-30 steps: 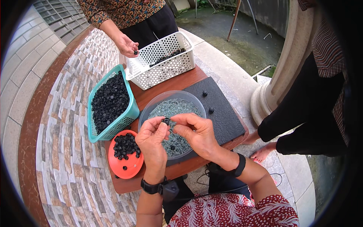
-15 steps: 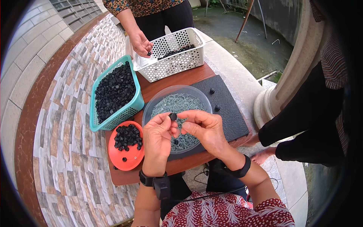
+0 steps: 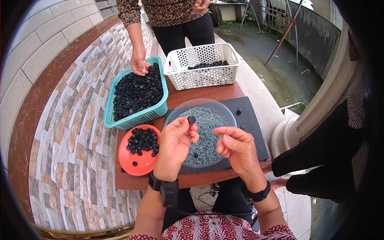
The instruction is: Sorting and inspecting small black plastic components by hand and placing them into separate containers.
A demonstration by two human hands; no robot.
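One black cap [image 3: 191,119] in left hand [image 3: 175,141]; right hand [image 3: 239,149] now farther away.

The right hand [image 3: 237,148] has drawn its fingers away from the black cap [image 3: 191,119] held in the left hand [image 3: 176,138], widening the gap at the frame's centre. At upper left, the co-worker's hand [image 3: 139,66] has left the white basket [image 3: 202,78] for the teal basket [image 3: 164,94]. Their 2nd hand [image 3: 201,6] has appeared at the top edge. Both baskets sit farther right in the frame than 1 second ago.
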